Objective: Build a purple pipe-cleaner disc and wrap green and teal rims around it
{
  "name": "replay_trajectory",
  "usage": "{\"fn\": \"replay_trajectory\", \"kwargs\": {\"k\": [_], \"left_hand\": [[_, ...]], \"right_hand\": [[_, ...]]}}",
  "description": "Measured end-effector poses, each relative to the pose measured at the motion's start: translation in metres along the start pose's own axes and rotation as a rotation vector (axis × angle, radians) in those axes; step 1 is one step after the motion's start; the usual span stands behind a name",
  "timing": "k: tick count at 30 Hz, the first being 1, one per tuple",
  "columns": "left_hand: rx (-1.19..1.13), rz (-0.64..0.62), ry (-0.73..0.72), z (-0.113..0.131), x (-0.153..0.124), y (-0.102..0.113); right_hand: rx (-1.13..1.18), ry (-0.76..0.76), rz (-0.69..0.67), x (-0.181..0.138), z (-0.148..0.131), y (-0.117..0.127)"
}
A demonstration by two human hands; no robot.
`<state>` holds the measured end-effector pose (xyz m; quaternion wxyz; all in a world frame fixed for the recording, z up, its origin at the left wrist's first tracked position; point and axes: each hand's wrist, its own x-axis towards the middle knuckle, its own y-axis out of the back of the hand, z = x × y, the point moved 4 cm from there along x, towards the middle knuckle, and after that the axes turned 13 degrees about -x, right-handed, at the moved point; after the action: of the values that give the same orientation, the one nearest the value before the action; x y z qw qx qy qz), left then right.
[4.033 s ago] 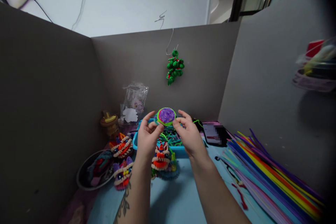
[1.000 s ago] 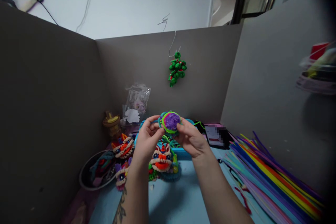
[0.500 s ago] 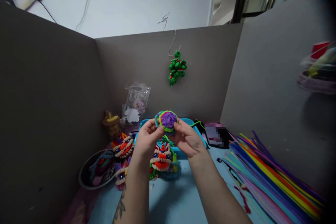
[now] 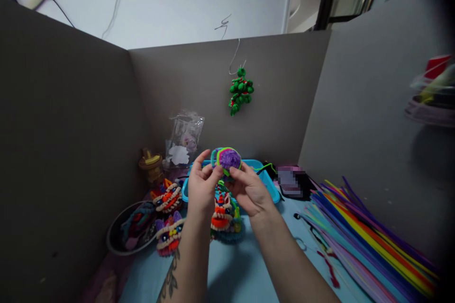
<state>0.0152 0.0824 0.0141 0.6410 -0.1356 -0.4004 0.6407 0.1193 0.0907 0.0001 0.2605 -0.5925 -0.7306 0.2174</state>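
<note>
Both hands hold up a small rounded piece of coiled pipe cleaners (image 4: 230,158), purple in the middle with lime green, pink and teal rims. My left hand (image 4: 203,182) pinches its left edge between thumb and fingers, the index finger lifted off. On the lower right side, my right hand (image 4: 250,189) grips it with thumb and fingertips. Beneath the hands stands a lion-head figure (image 4: 222,215) in orange, red and cream, partly covered by my left forearm. Behind them sits a blue tray (image 4: 272,189) with green strands in it.
Long coloured pipe cleaners (image 4: 369,232) lie on the right beside a phone (image 4: 289,182). At left are a metal bowl (image 4: 119,248) of scraps, a purple-eared lion head (image 4: 168,234) and an orange one (image 4: 167,196). A green ornament (image 4: 241,90) hangs on the grey partition (image 4: 177,75).
My left hand has shifted slightly right and its index finger has lifted from the coiled piece. The right fingers have moved lower and further left on it.
</note>
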Motion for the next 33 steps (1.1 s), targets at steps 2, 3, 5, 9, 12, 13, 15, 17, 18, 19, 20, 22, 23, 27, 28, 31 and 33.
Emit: {"fn": "replay_trajectory", "kwargs": {"k": [2, 3, 5, 9, 12, 13, 15, 17, 18, 19, 20, 22, 23, 27, 28, 31, 33], "left_hand": [[0.024, 0.028, -0.04, 0.001, -0.003, -0.003], [0.037, 0.051, -0.062, 0.001, -0.005, -0.003], [0.063, 0.114, -0.103, 0.003, -0.009, -0.003], [0.043, 0.131, -0.089, 0.002, -0.009, -0.003], [-0.041, 0.08, 0.005, -0.002, -0.005, -0.004], [-0.064, 0.064, 0.036, -0.003, -0.004, -0.004], [-0.089, 0.04, 0.072, -0.003, -0.002, -0.004], [-0.086, 0.033, 0.072, -0.001, -0.002, -0.003], [-0.081, 0.035, 0.071, 0.0, -0.001, -0.003], [-0.074, 0.037, 0.072, 0.002, -0.001, -0.002], [-0.064, 0.035, 0.079, 0.003, -0.001, 0.0], [-0.034, 0.011, 0.116, 0.005, -0.001, 0.002], [-0.013, -0.005, 0.139, 0.006, 0.0, 0.003], [0.011, -0.057, 0.21, 0.008, 0.0, 0.006], [0.0, -0.069, 0.221, 0.007, 0.0, 0.005], [-0.031, -0.091, 0.237, 0.006, -0.001, 0.003], [-0.031, -0.085, 0.232, 0.005, -0.001, 0.003]], "right_hand": [[-0.007, 0.003, 0.01, 0.0, 0.001, 0.0], [-0.007, 0.002, 0.011, 0.0, 0.001, 0.0], [0.005, -0.009, 0.007, 0.0, 0.003, 0.0], [0.043, -0.038, -0.011, 0.001, 0.005, -0.002], [0.063, -0.038, 0.005, 0.002, 0.005, -0.002], [0.071, -0.031, 0.016, 0.002, 0.004, -0.001], [0.076, -0.015, 0.032, 0.002, 0.004, 0.0], [0.07, -0.008, 0.022, 0.002, 0.003, 0.0], [0.066, -0.007, 0.006, 0.001, 0.002, 0.0], [0.065, -0.006, -0.015, 0.001, 0.002, 0.0], [0.066, -0.005, -0.036, 0.001, 0.0, 0.0], [0.063, -0.005, -0.073, 0.001, -0.002, 0.001], [0.055, -0.008, -0.087, 0.001, -0.004, 0.002], [0.011, -0.043, -0.121, 0.0, -0.006, 0.004], [0.007, -0.047, -0.117, 0.001, -0.006, 0.004], [0.012, -0.051, -0.082, 0.001, -0.004, 0.005], [0.016, -0.057, -0.065, 0.001, -0.002, 0.005]]}}
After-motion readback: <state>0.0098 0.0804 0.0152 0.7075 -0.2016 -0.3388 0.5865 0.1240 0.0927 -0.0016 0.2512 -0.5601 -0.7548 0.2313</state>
